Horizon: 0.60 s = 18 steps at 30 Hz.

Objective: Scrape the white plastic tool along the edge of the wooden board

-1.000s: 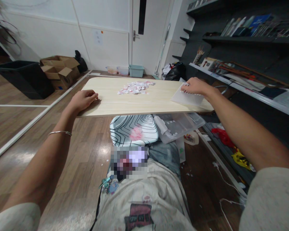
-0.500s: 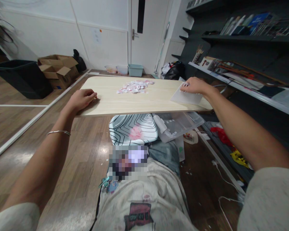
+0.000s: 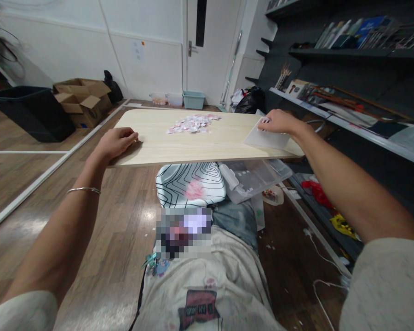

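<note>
A pale wooden tabletop [image 3: 152, 149] stretches across in front of me. On it lies a loose heap of small white and pinkish paper scraps [image 3: 195, 123], towards the back middle. My left hand [image 3: 119, 141] rests at the board's left edge with loosely bent fingers and nothing seen in them. Near the right end, my right hand [image 3: 278, 122] is closed on the upper part of a flat white sheet [image 3: 265, 139]. This sheet is tilted, its lower edge at the tabletop. The palm hides part of it.
Below the tabletop are a black-lined patterned tray [image 3: 170, 184] and a clear plastic box [image 3: 255, 181]. A black bin [image 3: 31, 115] and open cardboard boxes [image 3: 83, 99] stand to the left. Dark shelves [image 3: 348, 82] line the right, with cables [image 3: 326, 287] on the floor.
</note>
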Each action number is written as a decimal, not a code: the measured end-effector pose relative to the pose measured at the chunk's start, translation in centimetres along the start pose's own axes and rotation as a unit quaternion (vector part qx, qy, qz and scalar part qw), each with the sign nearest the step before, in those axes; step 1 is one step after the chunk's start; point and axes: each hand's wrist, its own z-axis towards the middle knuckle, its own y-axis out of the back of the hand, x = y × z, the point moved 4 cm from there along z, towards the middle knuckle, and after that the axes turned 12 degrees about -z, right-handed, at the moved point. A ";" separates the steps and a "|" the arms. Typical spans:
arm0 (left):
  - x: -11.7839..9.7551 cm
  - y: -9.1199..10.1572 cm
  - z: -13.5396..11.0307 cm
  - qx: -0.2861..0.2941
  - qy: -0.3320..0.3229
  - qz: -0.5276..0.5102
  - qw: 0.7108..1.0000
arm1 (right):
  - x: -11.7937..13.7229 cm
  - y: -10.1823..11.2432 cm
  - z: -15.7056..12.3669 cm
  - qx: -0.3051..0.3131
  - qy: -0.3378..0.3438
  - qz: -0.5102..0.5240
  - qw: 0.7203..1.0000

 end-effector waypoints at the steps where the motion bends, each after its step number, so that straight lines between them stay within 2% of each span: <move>1: 0.0 0.0 0.0 0.001 -0.002 0.001 1.000 | 0.0 0.0 0.1 -0.002 0.005 0.000 1.000; 18: 0.1 0.0 0.2 0.003 -0.010 0.022 1.000 | 0.2 0.2 -0.4 0.012 0.010 0.016 1.000</move>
